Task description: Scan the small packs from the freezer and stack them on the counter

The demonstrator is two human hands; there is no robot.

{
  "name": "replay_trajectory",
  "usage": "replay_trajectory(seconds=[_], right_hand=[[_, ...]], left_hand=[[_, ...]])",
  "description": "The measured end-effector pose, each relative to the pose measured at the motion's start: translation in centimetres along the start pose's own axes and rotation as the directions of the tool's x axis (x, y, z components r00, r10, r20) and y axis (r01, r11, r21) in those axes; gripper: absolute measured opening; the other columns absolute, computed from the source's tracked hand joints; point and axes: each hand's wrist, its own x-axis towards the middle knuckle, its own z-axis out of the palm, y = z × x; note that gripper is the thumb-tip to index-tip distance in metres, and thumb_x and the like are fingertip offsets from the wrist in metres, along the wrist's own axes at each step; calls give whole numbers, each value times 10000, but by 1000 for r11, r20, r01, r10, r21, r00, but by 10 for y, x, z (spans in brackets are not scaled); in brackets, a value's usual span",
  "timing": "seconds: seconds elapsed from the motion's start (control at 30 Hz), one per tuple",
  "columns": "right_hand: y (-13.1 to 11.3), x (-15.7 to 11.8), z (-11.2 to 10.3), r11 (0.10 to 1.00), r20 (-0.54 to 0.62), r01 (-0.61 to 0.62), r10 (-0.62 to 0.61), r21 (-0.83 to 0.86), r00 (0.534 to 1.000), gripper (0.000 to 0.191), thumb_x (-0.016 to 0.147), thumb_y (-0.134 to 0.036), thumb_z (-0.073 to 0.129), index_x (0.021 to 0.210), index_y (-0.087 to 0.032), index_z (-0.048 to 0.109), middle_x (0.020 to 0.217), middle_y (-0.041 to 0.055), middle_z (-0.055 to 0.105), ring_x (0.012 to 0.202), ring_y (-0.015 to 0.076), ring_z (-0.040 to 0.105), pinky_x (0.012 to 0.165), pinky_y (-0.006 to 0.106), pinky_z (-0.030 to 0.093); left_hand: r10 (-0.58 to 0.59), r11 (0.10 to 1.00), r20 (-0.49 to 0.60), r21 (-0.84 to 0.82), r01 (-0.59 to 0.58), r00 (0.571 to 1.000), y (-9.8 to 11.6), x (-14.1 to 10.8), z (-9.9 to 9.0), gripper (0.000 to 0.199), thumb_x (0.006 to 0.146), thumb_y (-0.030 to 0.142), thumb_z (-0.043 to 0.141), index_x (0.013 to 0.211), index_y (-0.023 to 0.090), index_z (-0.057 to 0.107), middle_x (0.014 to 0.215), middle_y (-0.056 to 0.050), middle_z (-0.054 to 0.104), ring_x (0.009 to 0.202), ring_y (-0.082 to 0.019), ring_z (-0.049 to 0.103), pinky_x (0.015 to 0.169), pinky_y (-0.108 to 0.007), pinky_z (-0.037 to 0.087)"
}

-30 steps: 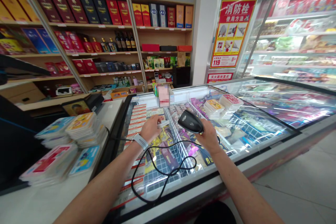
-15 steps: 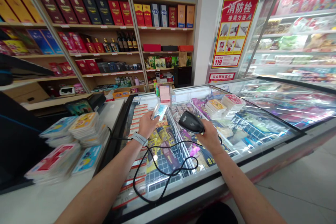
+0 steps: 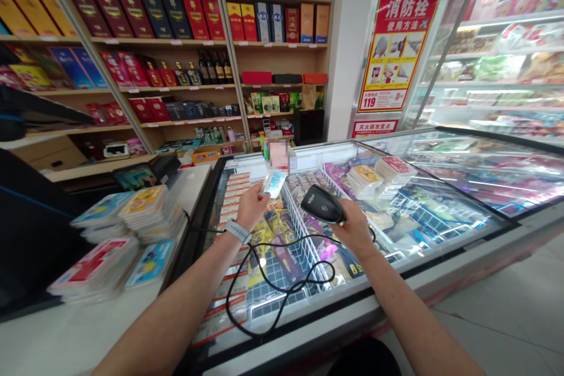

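Note:
My left hand (image 3: 252, 207), with a grey watch band at the wrist, pinches a small flat white-and-blue packet (image 3: 274, 183) by its near end. In my right hand (image 3: 355, 227) is a black barcode scanner (image 3: 324, 204), its head turned left toward the packet. The two are apart, both above the glass top of a chest freezer (image 3: 388, 299). A looped black cable (image 3: 282, 291) lies across the glass below my hands. Just beyond the packet a patch is pixelated, so what is there cannot be made out.
Stacks of flat, colourful packs (image 3: 147, 211) stand on the white counter (image 3: 110, 335) at left. More packs (image 3: 394, 173) sit on the freezer glass to the right. Shelves (image 3: 176, 42) of boxes and bottles line the back wall, and a lit display fridge (image 3: 502, 70) stands at far right.
The view has shifted slightly. My left hand has tilted the packet a little to the right, with its printed face showing more. The scanner stays almost where it was.

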Motion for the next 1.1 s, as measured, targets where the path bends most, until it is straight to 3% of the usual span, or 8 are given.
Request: replay_trajectory(seconds=[0.2,0.5,0.73,1.1], right_hand=[[0,0,0,1000,10,21,-21,12,1000,164,840,-303,571,963,-196,576,866,69,658,797,230,599,745,378,467],[1,-1,1,1000,70,-3,1,30,998,185,814,-283,577,981,-205,559,872,59,650,815,233,591,793,393,450],[3,1,4,1000,85,-8,7,10,996,187,795,-250,566,978,-208,560,883,60,659,834,239,605,818,396,435],[-13,10,11,1000,77,12,-12,-3,997,265,770,-206,599,1035,-197,607,891,60,688,839,235,625,840,397,436]], left_hand=[[28,984,24,-179,-23,999,0,0,7,377,796,277,579,1156,179,635,862,-41,734,703,-183,657,648,-287,524],[14,968,48,-251,-1,999,8,-4,4,480,811,237,578,1285,174,526,947,-69,741,777,-192,695,676,-288,543],[64,990,-70,-121,-73,995,1,-1,-1,470,827,207,533,1296,217,523,1099,-61,700,901,-198,676,761,-303,548],[74,984,-173,-148,-100,982,-14,7,-1,483,886,241,503,1368,202,492,1330,-103,587,951,-201,657,862,-331,542]])
